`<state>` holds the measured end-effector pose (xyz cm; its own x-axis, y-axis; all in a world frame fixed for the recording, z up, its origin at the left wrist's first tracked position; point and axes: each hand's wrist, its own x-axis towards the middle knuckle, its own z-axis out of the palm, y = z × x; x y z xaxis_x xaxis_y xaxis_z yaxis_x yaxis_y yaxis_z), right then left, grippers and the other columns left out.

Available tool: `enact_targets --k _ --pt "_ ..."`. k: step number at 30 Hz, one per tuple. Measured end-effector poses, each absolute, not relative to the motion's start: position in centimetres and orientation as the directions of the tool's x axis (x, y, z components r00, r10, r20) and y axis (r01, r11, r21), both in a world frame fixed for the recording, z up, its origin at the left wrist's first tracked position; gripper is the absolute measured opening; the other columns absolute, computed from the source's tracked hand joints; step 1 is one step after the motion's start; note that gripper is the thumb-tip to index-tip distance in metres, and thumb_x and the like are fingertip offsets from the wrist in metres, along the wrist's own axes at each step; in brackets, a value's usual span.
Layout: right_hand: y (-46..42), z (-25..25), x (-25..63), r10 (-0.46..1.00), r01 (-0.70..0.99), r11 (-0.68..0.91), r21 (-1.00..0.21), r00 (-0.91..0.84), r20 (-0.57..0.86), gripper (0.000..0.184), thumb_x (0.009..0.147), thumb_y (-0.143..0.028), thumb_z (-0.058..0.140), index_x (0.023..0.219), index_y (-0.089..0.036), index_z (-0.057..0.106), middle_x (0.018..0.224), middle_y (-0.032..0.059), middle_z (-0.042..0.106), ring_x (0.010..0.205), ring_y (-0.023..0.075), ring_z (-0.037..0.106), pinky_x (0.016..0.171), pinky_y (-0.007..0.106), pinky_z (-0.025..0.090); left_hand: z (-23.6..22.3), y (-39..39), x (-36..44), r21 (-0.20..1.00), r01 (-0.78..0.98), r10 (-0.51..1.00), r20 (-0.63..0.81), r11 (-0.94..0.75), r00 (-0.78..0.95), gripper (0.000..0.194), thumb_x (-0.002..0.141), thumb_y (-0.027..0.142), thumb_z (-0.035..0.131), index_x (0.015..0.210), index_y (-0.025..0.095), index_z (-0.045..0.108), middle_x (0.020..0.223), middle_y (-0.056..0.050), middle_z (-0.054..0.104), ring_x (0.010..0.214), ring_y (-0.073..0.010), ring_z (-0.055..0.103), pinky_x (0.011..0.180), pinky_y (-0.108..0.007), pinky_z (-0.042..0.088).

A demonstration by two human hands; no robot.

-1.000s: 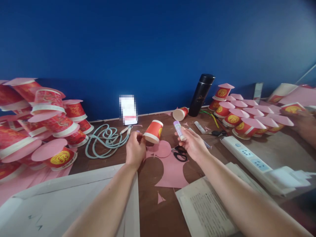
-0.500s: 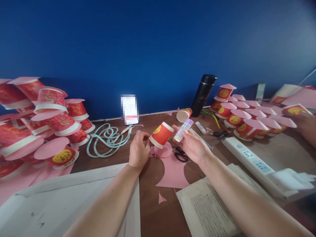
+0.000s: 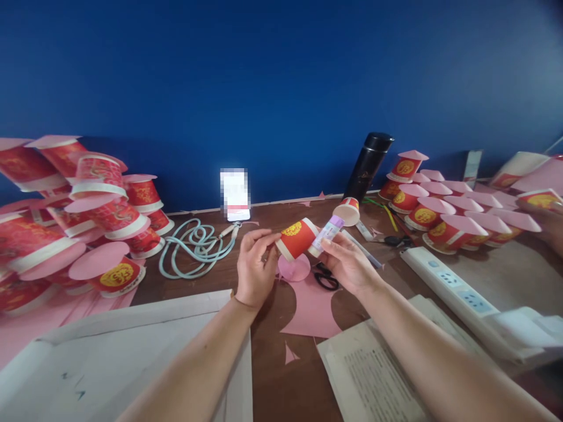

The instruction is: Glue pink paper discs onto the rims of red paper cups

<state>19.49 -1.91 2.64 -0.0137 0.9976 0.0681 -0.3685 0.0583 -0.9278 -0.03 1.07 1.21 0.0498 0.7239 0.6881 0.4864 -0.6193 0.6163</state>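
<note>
Clearly a good deal is done, judging by the topped cups at both sides of the table (image 3: pixel 281 387). Near its left edge, the flat-topped cups (image 3: pixel 109 223) wear their pink paper. Your left hand (image 3: pixel 257 264) is clamped on a red cup (image 3: pixel 297 239), pinching its left end; it hangs tilted above the middle of the surface and shows no pink top, so it looks unfinished. Your right hand (image 3: pixel 352 262) is wrapped around a glue stick (image 3: pixel 329 232), one end just beside that cup; you cannot tell whether they touch. Toward the back edge, a loose cup (image 3: pixel 347 213) also lacks a top. Near the back right corner, the cone-topped cups (image 3: pixel 435 204) look complete.

Counting left to right, you have a dozen or more flat-topped cups, overlapping too much for an exact figure; one cable (image 3: pixel 196 251) and one phone (image 3: pixel 237 211) by the back edge; one red cup in your grip; beneath it, one round pink disc (image 3: pixel 295 268) and one cut pink sheet (image 3: pixel 311 308); one pair of scissors (image 3: pixel 328 289), partly hidden; one glue stick in hand; one loose cup; one black bottle (image 3: pixel 369 167); roughly a dozen cone-topped cups; one power strip (image 3: pixel 457 293); and one hand of another person (image 3: pixel 549 220) at far right.
</note>
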Motion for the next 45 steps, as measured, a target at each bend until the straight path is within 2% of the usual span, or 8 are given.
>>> enact_targets --k 6,10,14,19,24,29,38,45 --pt "-2.2 2.3 18.8 0.998 -0.328 0.045 -0.944 -0.030 0.058 0.040 0.075 -0.037 0.072 0.113 -0.028 0.063 0.103 0.0021 0.070 0.092 0.0199 0.066 0.083 0.036 0.051 1.5 0.3 1.1 0.907 0.149 0.900 0.414 -0.394 -0.135 0.036 0.078 0.023 0.062 0.111 0.019 0.050 0.110 -0.010 0.060 0.091 -0.0175 0.064 0.079 -0.033 0.052" --pt "-2.4 2.4 18.3 0.996 -0.267 0.087 -0.960 -0.005 0.091 0.034 0.074 -0.039 0.072 0.105 -0.026 0.064 0.101 0.0014 0.070 0.092 0.0204 0.066 0.084 0.036 0.051 2.2 -0.2 1.6 0.920 0.209 0.885 0.379 -0.330 -0.271 0.045 0.066 0.021 0.071 0.106 0.019 0.048 0.114 -0.011 0.054 0.089 -0.0170 0.060 0.075 -0.031 0.051" --pt "-2.4 2.3 18.6 0.998 -0.239 0.061 -0.969 0.015 0.059 0.037 0.074 -0.040 0.072 0.107 -0.026 0.063 0.098 0.0015 0.070 0.087 0.0195 0.066 0.077 0.034 0.052 2.6 0.0 1.2 0.936 0.297 0.927 0.271 -0.190 -0.259 0.024 0.068 0.022 0.066 0.087 0.019 0.051 0.085 -0.002 0.057 0.072 -0.0138 0.056 0.067 -0.028 0.048" --pt "-2.1 2.0 19.4 0.997 -0.173 0.033 -0.984 0.074 0.020 0.033 0.074 -0.043 0.071 0.101 -0.025 0.065 0.089 -0.0002 0.069 0.073 0.0144 0.062 0.068 0.028 0.049 2.5 0.4 1.3 0.991 0.091 0.965 0.117 -0.098 -0.234 0.029 0.072 0.033 0.065 0.093 0.018 0.053 0.082 -0.003 0.063 0.073 -0.0158 0.061 0.065 -0.028 0.049" --pt "-2.0 1.5 19.0 0.997 -0.193 -0.014 -0.981 0.073 -0.029 0.034 0.071 -0.044 0.074 0.095 -0.023 0.064 0.082 -0.0012 0.068 0.065 0.0127 0.061 0.062 0.026 0.048 3.4 -0.4 1.8 0.978 -0.193 0.997 0.076 -0.080 -0.032 0.031 0.087 0.046 0.047 0.087 0.019 0.062 0.087 -0.009 0.067 0.090 -0.0224 0.063 0.071 -0.032 0.051" --pt "-1.7 1.5 18.9 0.997 -0.310 -0.013 -0.951 0.064 -0.035 0.032 0.071 -0.041 0.075 0.095 -0.023 0.065 0.082 -0.0009 0.068 0.068 0.0126 0.062 0.064 0.026 0.051 3.3 -0.9 1.6 0.967 -0.255 0.960 0.085 -0.015 0.267 0.032 0.083 0.046 0.057 0.087 0.017 0.068 0.086 -0.007 0.068 0.086 -0.0211 0.064 0.075 -0.032 0.050" --pt "-1.3 2.1 19.7 0.962 -0.574 -0.152 -0.804 0.102 -0.254 0.023 0.078 -0.037 0.070 0.096 -0.024 0.068 0.083 0.0006 0.068 0.065 0.0101 0.060 0.053 0.020 0.052 2.0 1.0 1.3 0.869 -0.489 0.997 -0.077 0.076 0.018 0.026 0.070 0.036 0.073 0.078 0.014 0.062 0.064 0.003 0.054 0.055 -0.0055 0.047 0.056 -0.019 0.041" --pt "-1.1 2.5 19.8 0.939 -0.698 -0.270 -0.663 -0.039 -0.341 0.024 0.085 -0.044 0.061 0.088 -0.021 0.065 0.077 0.0003 0.065 0.054 0.0075 0.054 0.044 0.018 0.045 1.5 0.9 1.5 0.799 -0.556 0.968 -0.131 0.230 0.212 0.026 0.068 0.029 0.075 0.083 0.011 0.062 0.069 0.001 0.056 0.056 -0.0051 0.048 0.051 -0.018 0.037"
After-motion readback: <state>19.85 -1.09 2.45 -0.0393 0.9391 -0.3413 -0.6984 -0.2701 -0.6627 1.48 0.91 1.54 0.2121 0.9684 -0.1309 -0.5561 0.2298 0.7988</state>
